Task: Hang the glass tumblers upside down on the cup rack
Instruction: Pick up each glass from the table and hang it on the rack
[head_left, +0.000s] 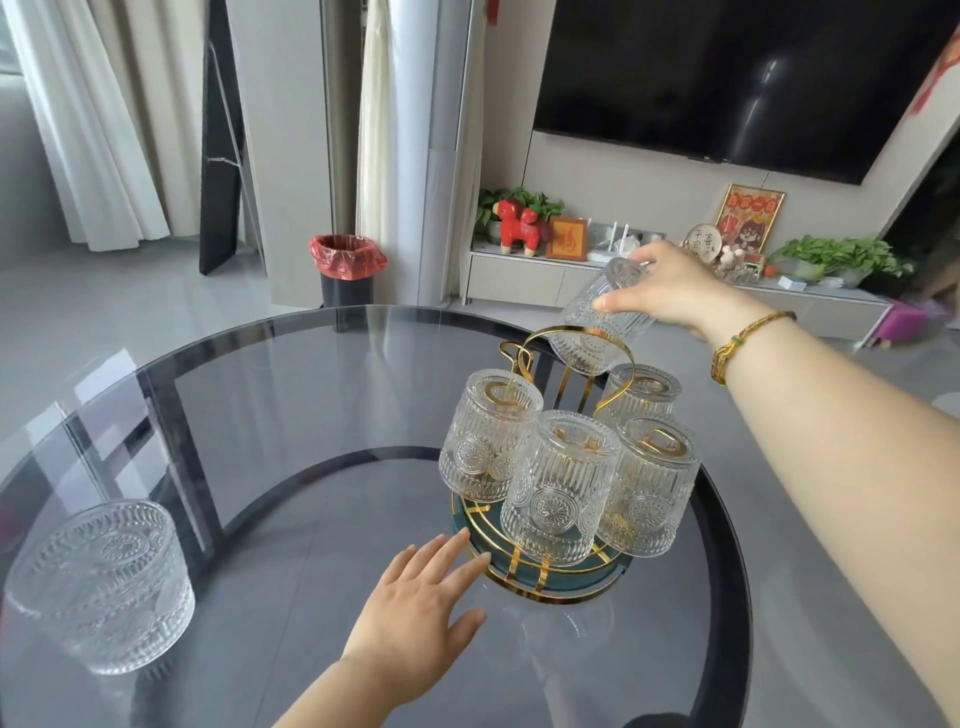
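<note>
Gripping the tilted tumbler (602, 312) near its base, the right hand (670, 291) closes thumb and fingers around the ribbed wall; mouth faces down toward the gold handle loop of the cup rack (524, 577), just below the grip. Four tumblers (563, 488) hang inverted further below, on pegs. Left hand (421, 613) is open, fingers spread, fingertips touching the rack's base rim on the tabletop (291, 415). Judgement: pressed glass, rigid, fairly heavy, brittle, smooth at the rim; ribs aid purchase. Best held around the mid-wall, lowered gently to avoid knocking neighbours. A glass bowl (98, 582) sits well apart, far left.
</note>
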